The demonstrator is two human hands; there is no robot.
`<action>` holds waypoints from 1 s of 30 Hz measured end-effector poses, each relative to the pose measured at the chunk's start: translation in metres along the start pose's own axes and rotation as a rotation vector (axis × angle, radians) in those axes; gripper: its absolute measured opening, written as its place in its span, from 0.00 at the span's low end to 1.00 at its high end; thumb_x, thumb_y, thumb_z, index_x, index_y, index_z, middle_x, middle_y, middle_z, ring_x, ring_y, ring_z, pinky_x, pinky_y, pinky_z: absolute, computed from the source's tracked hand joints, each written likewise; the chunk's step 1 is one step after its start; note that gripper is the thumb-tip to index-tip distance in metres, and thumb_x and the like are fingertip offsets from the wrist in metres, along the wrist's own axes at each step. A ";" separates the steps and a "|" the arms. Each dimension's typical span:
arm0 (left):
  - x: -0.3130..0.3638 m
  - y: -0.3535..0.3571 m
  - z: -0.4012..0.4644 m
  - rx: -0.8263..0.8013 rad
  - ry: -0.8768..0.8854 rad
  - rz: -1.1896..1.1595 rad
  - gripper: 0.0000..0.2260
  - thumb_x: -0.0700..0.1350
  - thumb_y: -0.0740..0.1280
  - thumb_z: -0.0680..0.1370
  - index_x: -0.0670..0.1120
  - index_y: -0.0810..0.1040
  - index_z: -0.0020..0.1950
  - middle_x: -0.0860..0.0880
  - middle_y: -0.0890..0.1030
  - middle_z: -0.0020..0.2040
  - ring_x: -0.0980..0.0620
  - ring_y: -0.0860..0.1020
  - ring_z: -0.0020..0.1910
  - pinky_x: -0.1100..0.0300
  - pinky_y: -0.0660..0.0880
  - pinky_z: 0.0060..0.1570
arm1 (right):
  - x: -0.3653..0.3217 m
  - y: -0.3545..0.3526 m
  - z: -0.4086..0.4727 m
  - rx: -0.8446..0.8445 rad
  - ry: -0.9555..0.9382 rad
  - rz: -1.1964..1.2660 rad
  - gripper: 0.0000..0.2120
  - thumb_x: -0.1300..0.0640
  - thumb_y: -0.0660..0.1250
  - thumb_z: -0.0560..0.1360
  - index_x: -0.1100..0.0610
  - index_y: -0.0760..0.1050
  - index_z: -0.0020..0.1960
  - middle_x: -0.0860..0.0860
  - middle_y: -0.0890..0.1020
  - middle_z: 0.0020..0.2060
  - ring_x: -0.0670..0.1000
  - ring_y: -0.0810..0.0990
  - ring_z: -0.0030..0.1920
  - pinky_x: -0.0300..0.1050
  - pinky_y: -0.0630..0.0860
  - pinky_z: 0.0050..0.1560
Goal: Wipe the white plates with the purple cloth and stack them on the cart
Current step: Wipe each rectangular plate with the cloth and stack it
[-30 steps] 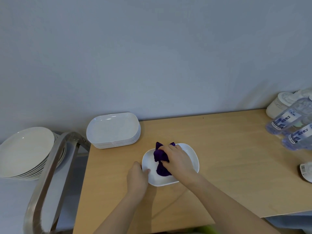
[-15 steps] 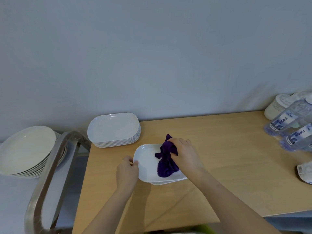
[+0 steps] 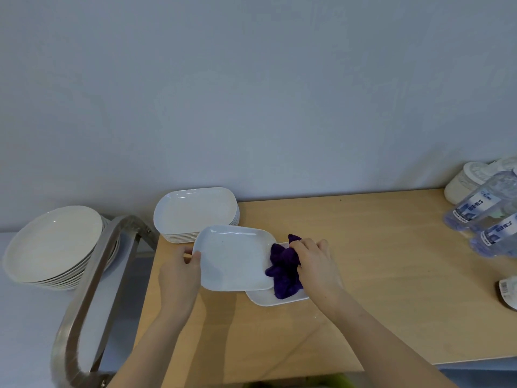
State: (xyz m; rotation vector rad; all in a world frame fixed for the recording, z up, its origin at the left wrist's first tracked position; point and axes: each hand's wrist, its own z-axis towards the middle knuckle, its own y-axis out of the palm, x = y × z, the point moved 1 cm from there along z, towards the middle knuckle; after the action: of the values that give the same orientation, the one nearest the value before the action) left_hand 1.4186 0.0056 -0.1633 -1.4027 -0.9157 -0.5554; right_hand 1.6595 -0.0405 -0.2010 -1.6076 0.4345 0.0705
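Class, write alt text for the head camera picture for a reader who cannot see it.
The left hand lifts a white plate by its edge while the right hand holds a purple cloth on a second plate on the wooden table; plate stacks sit behind and left.

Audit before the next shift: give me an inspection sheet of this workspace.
Surface: wooden table, bare wood at right.
Job's things: top plate overlaps lower plate; purple cloth on lower plate; rectangular stack at table's corner; round stack on cart.
Clutter: water bottles, white containers, labelled item.
Hands: left hand grips top plate's edge; right hand holds cloth.
Cables: nothing seen.
Surroundings: plain wall.
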 end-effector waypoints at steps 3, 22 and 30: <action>-0.007 -0.014 0.010 0.053 -0.031 -0.016 0.03 0.40 0.64 0.79 0.45 0.76 0.48 0.48 0.78 0.41 0.49 0.75 0.40 0.56 0.69 0.36 | -0.002 0.003 0.000 -0.031 0.044 -0.040 0.24 0.66 0.55 0.76 0.49 0.66 0.69 0.46 0.72 0.65 0.56 0.65 0.62 0.42 0.67 0.59; -0.011 -0.030 0.051 0.057 -0.175 -0.187 0.09 0.38 0.66 0.77 0.46 0.77 0.38 0.44 0.78 0.37 0.45 0.74 0.34 0.51 0.74 0.40 | -0.072 -0.002 0.014 0.381 -0.517 -0.177 0.14 0.46 0.66 0.70 0.54 0.80 0.49 0.49 0.82 0.46 0.53 0.81 0.44 0.45 0.76 0.41; -0.010 -0.049 0.074 -0.018 -0.191 -0.247 0.07 0.34 0.65 0.77 0.37 0.76 0.38 0.40 0.74 0.34 0.45 0.70 0.31 0.55 0.67 0.34 | -0.103 0.005 0.042 0.263 -0.616 -0.171 0.25 0.68 0.76 0.47 0.53 0.79 0.41 0.48 0.82 0.41 0.51 0.80 0.37 0.40 0.73 0.33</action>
State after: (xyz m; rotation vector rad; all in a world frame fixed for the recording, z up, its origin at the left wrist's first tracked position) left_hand 1.3579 0.0691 -0.1481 -1.3842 -1.2514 -0.6230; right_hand 1.5720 0.0243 -0.1783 -1.2760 -0.1669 0.3534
